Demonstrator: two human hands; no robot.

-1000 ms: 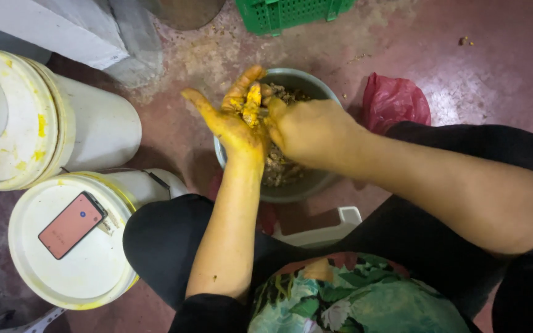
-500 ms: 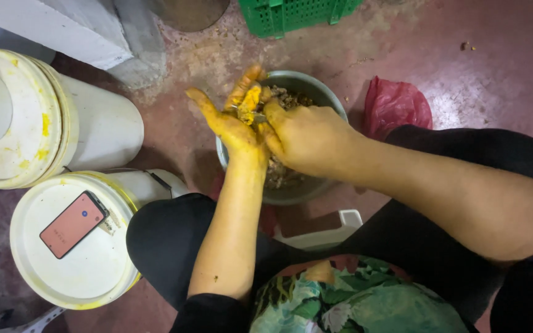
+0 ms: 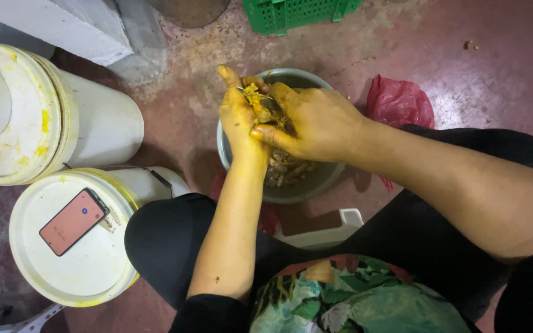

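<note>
I see a small yellow root piece (image 3: 253, 95) pinched between both hands above the grey bowl (image 3: 306, 188). My left hand (image 3: 239, 120) cups it from the left, fingers curled around it; my right hand (image 3: 319, 123) closes over it from the right, thumb pressed against the left palm. Peelings fill the bowl. Two white buckets (image 3: 103, 120) stand left, a phone (image 3: 72, 222) on one lid, a red bag (image 3: 399, 102) right.
</note>
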